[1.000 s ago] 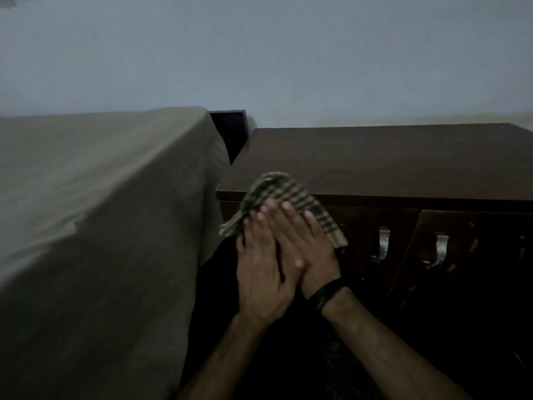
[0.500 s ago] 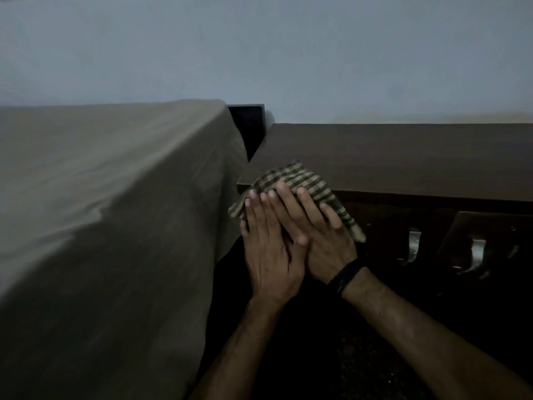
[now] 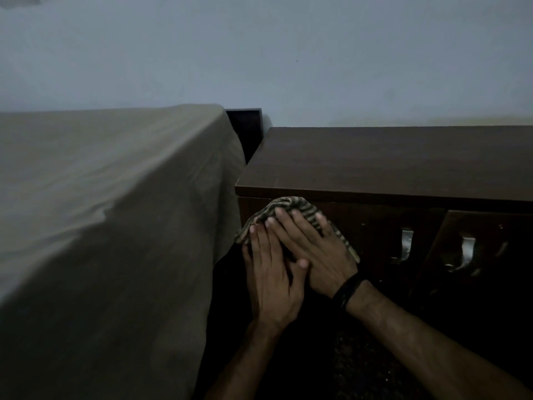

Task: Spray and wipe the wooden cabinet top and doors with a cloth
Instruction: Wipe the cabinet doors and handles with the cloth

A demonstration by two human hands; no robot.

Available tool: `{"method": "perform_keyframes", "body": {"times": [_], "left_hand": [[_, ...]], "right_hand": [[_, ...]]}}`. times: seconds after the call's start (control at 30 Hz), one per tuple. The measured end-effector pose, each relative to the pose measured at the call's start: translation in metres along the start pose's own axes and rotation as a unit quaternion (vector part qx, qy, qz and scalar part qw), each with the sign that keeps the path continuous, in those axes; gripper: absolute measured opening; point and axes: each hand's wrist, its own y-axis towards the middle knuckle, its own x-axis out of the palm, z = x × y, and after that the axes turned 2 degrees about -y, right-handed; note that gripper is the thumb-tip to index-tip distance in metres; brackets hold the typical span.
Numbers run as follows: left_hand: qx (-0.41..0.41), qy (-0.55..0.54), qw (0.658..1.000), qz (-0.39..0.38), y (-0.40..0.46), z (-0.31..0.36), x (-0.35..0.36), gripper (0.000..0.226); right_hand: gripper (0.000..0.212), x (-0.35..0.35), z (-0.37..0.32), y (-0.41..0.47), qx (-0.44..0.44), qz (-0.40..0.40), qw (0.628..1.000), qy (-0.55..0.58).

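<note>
While we press the cloth (image 3: 291, 207) flat on the cabinet (image 3: 389, 157) front just under the top's edge, our left hand (image 3: 272, 280) and right hand (image 3: 314, 252) lie spread, fingers straight, overlapping. Handles (image 3: 406, 243) sit at 3 o'clock; the bed (image 3: 101, 197) at 9.

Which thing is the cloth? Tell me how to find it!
Find the dark wooden cabinet beside the sheet-covered bed. Just under the cabinet top's left front corner, the left hand and right hand press flat on its front. The cloth is the striped rag under their fingers, the only patterned thing there.
</note>
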Motion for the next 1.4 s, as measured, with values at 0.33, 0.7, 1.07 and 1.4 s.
{"method": "perform_keyframes", "body": {"times": [0.33, 0.7, 1.07, 1.4], "left_hand": [[-0.001, 0.005, 1.000, -0.011, 0.010, -0.002, -0.006, 0.088], [0.057, 0.084, 0.990, -0.094, 0.007, 0.052, -0.005, 0.092], [0.177, 0.210, 0.920, -0.278, 0.031, 0.062, -0.085, 0.095], [0.139, 0.290, 0.894, -0.311, 0.034, 0.080, -0.087, 0.103]], "right_hand": [[0.082, -0.009, 0.016, 0.011, -0.058, 0.008, 0.998, 0.002], [0.073, -0.023, 0.066, -0.029, 0.024, -0.012, 0.997, 0.067], [0.085, -0.045, 0.066, -0.044, 0.080, -0.093, 0.991, 0.046], [0.086, -0.048, 0.068, -0.041, 0.070, -0.129, 0.989, 0.029]]}}
